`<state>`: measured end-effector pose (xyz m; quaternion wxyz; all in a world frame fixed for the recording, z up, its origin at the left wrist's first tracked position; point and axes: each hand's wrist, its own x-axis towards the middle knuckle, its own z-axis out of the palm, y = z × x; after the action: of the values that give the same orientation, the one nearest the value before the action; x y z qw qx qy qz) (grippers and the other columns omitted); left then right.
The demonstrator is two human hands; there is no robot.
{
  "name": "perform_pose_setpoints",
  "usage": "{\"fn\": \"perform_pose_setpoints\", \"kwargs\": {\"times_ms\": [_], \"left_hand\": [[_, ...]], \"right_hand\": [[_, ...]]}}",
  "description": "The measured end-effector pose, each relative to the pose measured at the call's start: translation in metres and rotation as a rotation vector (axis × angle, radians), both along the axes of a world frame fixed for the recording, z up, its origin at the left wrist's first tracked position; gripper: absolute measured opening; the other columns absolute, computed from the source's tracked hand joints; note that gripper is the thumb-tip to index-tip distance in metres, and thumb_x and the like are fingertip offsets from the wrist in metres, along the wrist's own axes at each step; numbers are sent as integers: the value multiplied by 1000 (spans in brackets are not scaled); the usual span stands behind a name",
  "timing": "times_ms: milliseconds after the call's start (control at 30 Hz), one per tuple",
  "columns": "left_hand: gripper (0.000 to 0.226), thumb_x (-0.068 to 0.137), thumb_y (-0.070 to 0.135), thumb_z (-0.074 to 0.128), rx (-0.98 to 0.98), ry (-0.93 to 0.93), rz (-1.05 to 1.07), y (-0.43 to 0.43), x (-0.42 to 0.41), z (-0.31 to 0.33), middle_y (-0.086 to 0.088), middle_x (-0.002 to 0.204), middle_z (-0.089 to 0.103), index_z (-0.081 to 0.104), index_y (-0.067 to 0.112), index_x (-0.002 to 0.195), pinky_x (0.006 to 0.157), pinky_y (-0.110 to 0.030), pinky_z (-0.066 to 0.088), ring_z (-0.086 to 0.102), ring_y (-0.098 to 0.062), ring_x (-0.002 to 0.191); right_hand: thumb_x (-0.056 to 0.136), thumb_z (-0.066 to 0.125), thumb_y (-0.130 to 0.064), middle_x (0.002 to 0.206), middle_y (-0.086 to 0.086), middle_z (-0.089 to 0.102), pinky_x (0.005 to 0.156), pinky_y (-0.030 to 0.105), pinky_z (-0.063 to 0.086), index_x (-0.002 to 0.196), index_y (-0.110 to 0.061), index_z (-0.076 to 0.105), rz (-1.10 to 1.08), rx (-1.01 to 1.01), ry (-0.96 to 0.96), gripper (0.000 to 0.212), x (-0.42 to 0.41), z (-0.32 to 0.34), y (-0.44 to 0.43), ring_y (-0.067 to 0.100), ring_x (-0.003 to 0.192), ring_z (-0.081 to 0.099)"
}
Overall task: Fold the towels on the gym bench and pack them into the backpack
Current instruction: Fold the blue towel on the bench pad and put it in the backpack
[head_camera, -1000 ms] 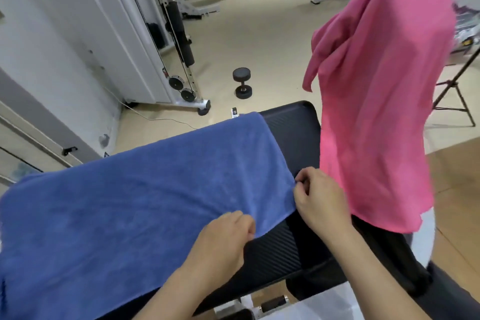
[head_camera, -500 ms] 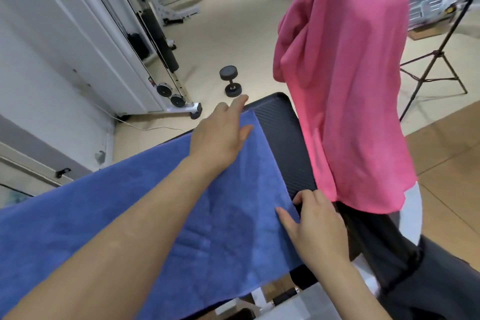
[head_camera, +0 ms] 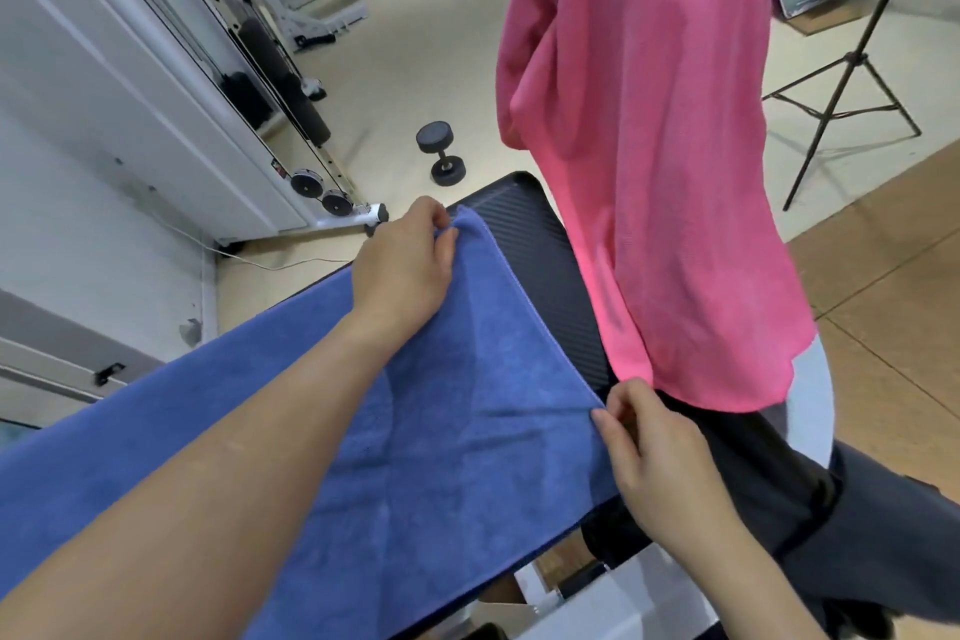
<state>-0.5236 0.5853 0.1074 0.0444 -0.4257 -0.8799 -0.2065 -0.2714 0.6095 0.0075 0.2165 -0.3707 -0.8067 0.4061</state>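
Blue towel (head_camera: 467, 411) flat on bench (head_camera: 540, 234), corners pinched.

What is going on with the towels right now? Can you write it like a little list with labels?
blue towel: spread flat on the black gym bench
left hand: pinches the far corner of the blue towel
right hand: pinches the near corner of the same short edge
pink towel: hangs to the right, beyond the bench
floor: a black dumbbell lies past the bench
backpack: not in view
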Motion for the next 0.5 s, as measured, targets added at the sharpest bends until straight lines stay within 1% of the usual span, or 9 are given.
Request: {"fn": "perform_pose_setpoints", "kwargs": {"times_ms": [33, 100, 167, 233, 300, 367, 467, 500], "left_hand": [[14, 97, 29, 48, 32, -15, -3, 7, 1, 1, 7, 67, 54, 54, 19, 104, 66, -38, 43, 57, -28, 77], [12, 96, 30, 48, 82, -32, -14, 23, 5, 4, 6, 62, 52, 53, 21, 101, 64, -38, 43, 55, -27, 74], [12, 95, 30, 48, 92, -2, -46, 39, 11, 6, 1, 65, 57, 52, 21, 101, 66, -40, 46, 56, -30, 73], [13, 95, 29, 47, 86, 36, -57, 52, 14, 5, -3, 71, 62, 53, 20, 101, 68, -44, 48, 57, -33, 75], [14, 94, 30, 46, 66, 47, -31, 59, 15, 1, -6, 75, 65, 53, 21, 102, 69, -47, 50, 58, -35, 77], [17, 94, 28, 45, 40, 69, -8, 60, 19, -1, -6, 79, 65, 50, 22, 109, 69, -46, 49, 58, -35, 77], [29, 91, 16, 46, 11, 102, -92, 47, 32, 4, -1, 87, 60, 45, 24, 118, 65, -42, 46, 54, -31, 78], [30, 90, 15, 48, -4, 114, -137, 37, 40, 3, 0, 93, 57, 47, 25, 119, 65, -41, 46, 55, -28, 82]], "right_hand": [[93, 57, -24, 57, -5, 48, 52, 38, 38, 79, -26, 41, -28, -26, 37, 21, 2, -1, 4, 15, 51, 45], [94, 51, -31, 56, -3, 49, 51, 46, 42, 82, -27, 40, -121, 12, 48, 16, 5, -3, 10, 20, 50, 49], [94, 47, -36, 58, -2, 54, 50, 47, 44, 84, -26, 41, -217, 83, -5, 15, 6, -5, 14, 33, 55, 55], [94, 49, -36, 61, 0, 59, 49, 43, 45, 87, -24, 44, -271, 130, -77, 15, 4, -6, 15, 36, 59, 58], [93, 55, -33, 63, 0, 60, 47, 38, 42, 88, -21, 48, -319, 175, -116, 15, 2, -8, 13, 36, 58, 58], [91, 61, -25, 65, 0, 58, 45, 35, 41, 86, -18, 53, -361, 235, -123, 12, 0, -10, 11, 33, 57, 57], [84, 61, -7, 71, 7, 53, 47, 36, 41, 85, -10, 63, -391, 406, -87, 4, 0, -15, 5, 32, 61, 52], [80, 59, -3, 73, 9, 51, 47, 38, 42, 88, -7, 66, -383, 461, -68, 11, 1, -16, 2, 32, 62, 50]]}}
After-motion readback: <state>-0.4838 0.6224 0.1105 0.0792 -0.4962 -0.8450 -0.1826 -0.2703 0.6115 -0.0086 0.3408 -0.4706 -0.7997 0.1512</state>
